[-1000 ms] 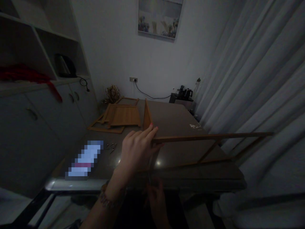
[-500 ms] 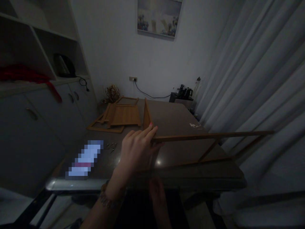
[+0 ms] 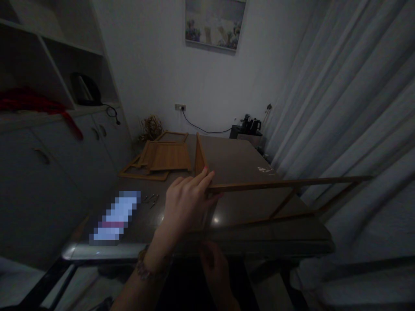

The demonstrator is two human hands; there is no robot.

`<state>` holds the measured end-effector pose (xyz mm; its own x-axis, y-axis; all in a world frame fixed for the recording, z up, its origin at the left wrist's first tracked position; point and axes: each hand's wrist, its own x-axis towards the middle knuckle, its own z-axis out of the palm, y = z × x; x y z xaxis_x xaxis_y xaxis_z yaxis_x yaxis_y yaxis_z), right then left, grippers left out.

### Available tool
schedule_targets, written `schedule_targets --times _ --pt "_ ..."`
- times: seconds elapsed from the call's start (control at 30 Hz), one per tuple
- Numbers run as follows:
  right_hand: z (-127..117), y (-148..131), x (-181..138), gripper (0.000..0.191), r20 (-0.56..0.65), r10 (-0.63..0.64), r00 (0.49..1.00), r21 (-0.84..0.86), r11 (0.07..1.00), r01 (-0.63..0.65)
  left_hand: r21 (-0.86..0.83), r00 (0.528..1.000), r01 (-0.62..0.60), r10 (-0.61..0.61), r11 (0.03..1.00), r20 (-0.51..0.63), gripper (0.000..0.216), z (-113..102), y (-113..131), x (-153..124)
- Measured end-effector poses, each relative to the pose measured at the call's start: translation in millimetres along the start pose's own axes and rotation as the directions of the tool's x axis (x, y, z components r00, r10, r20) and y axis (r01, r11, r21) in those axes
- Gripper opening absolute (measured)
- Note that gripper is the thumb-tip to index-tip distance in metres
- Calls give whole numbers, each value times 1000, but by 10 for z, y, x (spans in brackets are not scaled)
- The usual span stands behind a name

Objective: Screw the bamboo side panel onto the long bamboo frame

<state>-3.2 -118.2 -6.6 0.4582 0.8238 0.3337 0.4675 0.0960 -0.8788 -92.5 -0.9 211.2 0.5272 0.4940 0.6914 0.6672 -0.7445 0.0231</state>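
My left hand (image 3: 188, 201), with a beaded bracelet at its wrist, is closed around the corner where a wooden ladder-like frame (image 3: 259, 186) meets an upright wooden panel (image 3: 200, 155). The frame stands on edge and reaches right, past the table's edge. My right hand (image 3: 214, 259) is low at the table's near edge, below the frame's near end. Its fingers are curled in shadow; what they hold, if anything, I cannot make out. Several small screws (image 3: 151, 200) lie on the table left of my left hand.
Flat wooden panels and frames (image 3: 168, 156) are stacked at the table's back left. A blurred-out bright phone-like object (image 3: 116, 216) lies front left on the brown table (image 3: 227, 151). White scraps (image 3: 265, 169) lie at right, near the curtain (image 3: 340, 108).
My right hand has shifted slightly left and its fingers have turned a little. My left hand keeps its grip on the frame's corner, and the wooden parts stay in place.
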Motion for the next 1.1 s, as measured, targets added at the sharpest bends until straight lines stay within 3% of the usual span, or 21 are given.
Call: schedule_targets --times 0.13,0.27,0.5,0.63,0.73,0.9,1.0,1.1 --pt "-44 -86 15 20 113 132 985 57 989 -139 2 1000 -3 3 1000 -2 49 -2 2 2" --pt "-81 -101 4 24 123 213 969 95 970 -225 7 1000 -6 6 1000 -1 48 -13 4 2" --pt "-131 -168 13 20 186 177 967 119 972 -201 3 1000 -8 8 1000 -5 48 -27 15 9" --pt "-72 -159 -15 15 128 114 985 44 992 -121 1 1000 -6 6 1000 -11 49 -24 10 9" --pt "-7 -70 -56 18 72 -40 997 -61 997 44 8 1000 -12 12 1000 -11 49 -17 0 2" --pt "14 105 -74 28 54 -283 958 -261 922 287 20 1000 -8 8 1000 -11 48 -8 -5 2" --pt "-16 142 -57 29 81 -309 948 -273 907 319 20 1000 -11 11 1000 -16 48 -11 -3 5" --pt "-42 126 -46 24 50 -240 969 -212 946 245 18 1000 -16 17 1000 -22 48 -12 -3 2"
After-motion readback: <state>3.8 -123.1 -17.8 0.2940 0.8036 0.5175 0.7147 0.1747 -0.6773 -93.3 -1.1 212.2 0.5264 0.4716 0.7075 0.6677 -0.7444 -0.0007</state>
